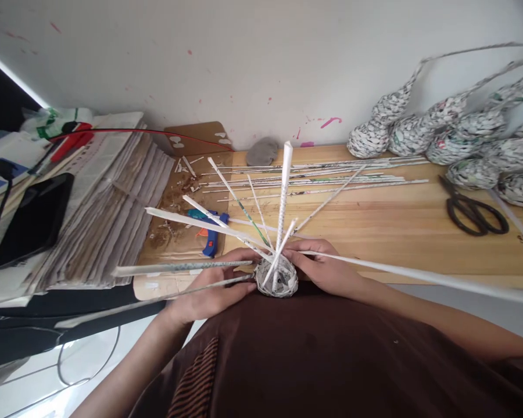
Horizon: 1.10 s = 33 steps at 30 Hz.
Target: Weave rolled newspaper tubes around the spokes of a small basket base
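A small round basket woven from rolled newspaper (283, 284) rests against the brown apron at the table's front edge. Several paper tubes (284, 191) stick up and fan out from its rim. My left hand (220, 284) grips its left side, with two tubes passing by the fingers toward the left. On the other side my right hand (316, 267) closes on the rim, thumb toward me. One long paper strip (392, 268) runs from there to the right over my forearm. Some fingertips are hidden behind the basket.
Loose paper tubes (322, 181) lie across the wooden table (375, 220). Black scissors (473, 209) and woven gourd shapes (448, 128) are on the right. On the left are a blue glue gun (211, 235), stacked newspapers (126, 180) and a phone (35, 217). A grey stone (261, 152) sits by the wall.
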Tool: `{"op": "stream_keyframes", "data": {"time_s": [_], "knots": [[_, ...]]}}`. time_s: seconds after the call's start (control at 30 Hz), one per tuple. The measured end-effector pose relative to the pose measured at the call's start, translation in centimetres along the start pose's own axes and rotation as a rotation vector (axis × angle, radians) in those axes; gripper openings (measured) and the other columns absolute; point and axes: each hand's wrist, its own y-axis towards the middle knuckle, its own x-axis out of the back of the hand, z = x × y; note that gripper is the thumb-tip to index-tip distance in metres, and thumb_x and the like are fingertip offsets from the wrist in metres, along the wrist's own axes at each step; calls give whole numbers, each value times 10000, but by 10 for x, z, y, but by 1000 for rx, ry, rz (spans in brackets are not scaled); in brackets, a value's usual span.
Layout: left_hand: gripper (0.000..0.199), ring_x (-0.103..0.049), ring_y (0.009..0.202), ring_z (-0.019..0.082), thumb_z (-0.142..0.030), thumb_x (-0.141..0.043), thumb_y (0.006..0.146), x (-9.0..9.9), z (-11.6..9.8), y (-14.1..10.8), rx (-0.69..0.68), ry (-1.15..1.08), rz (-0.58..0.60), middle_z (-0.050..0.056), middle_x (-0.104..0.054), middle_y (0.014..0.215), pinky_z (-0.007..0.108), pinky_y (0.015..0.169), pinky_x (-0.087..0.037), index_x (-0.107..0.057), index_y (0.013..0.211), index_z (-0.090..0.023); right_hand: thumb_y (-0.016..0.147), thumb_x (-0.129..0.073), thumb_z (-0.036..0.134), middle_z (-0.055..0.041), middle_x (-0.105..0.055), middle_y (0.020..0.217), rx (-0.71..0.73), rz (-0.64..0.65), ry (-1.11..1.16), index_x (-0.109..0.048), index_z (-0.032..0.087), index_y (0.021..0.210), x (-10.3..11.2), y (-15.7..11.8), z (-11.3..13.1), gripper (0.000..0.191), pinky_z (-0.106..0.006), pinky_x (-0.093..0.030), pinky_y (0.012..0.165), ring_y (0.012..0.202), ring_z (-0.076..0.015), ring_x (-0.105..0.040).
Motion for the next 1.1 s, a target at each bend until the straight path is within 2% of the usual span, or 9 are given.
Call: {"op": "stream_keyframes", "data": {"time_s": [0.07, 0.13, 0.23, 0.37, 0.53, 0.67, 0.8, 0.97, 1.1], "knots": [[434, -700, 1077, 277, -248, -681, 867, 6, 2, 0, 18, -57, 38, 151, -700, 1220, 418, 916, -588, -634, 1299, -223, 881, -630, 350, -72, -770, 1001, 25, -4, -20, -800, 193, 924, -1, 0, -1, 235, -294, -551, 773, 890, -210, -706], [350, -701, 1063, 279, -288, -667, 881, 8, 4, 4, 30, -47, 14, 137, -721, 1180, 438, 936, -573, -690, 1222, -212, 883, -634, 349, -74, -773, 990, 27, -5, -19, -800, 192, 928, -1, 0, -1, 233, -298, -550, 772, 882, -210, -707], [286, -721, 981, 279, -332, -691, 861, 5, 3, 10, 93, -30, -23, 111, -766, 1055, 460, 927, -571, -748, 1111, -204, 882, -641, 348, -74, -774, 992, 32, -2, -11, -800, 198, 939, -2, -1, 0, 226, -302, -549, 790, 884, -206, -709], [295, -727, 960, 275, -349, -716, 833, -2, -3, 16, 132, -29, -22, 90, -782, 989, 438, 890, -587, -758, 1091, -211, 881, -638, 339, -70, -776, 953, 45, -6, -27, -798, 201, 926, -3, -2, -2, 216, -297, -554, 763, 864, -202, -713], [201, -720, 804, 222, -369, -703, 831, -10, -1, 24, 47, 148, -96, 52, -773, 857, 320, 730, -588, -785, 942, -222, 882, -632, 355, -71, -765, 953, 69, -4, -44, -784, 195, 918, -5, -2, -1, 224, -285, -549, 722, 852, -201, -704], [184, -698, 824, 227, -358, -695, 830, -17, -2, 24, -9, 214, -228, 65, -758, 875, 322, 735, -563, -790, 878, -208, 864, -645, 335, -63, -741, 890, 42, -5, -53, -752, 169, 866, -4, -3, 4, 198, -269, -526, 707, 802, -178, -676], [162, -661, 728, 212, -357, -721, 814, -21, -1, 21, -66, 371, -367, 53, -740, 785, 313, 639, -528, -788, 763, -219, 848, -658, 295, -42, -730, 875, 60, 15, -26, -717, 169, 847, -1, -3, 6, 139, -248, -510, 701, 780, -152, -652], [110, -676, 799, 216, -269, -711, 833, -21, 2, 23, -132, 424, -334, 34, -740, 810, 331, 710, -546, -769, 747, -230, 818, -673, 253, -28, -714, 821, 68, 33, -45, -704, 167, 805, -1, -2, 6, 93, -233, -493, 657, 722, -135, -634], [124, -649, 708, 181, -229, -642, 879, -21, -1, 24, -234, 503, -293, 21, -681, 760, 309, 613, -536, -749, 815, -233, 811, -691, 298, -42, -723, 832, -24, 35, 12, -704, 163, 836, 2, -1, 2, 138, -247, -507, 654, 739, -154, -654]]}}
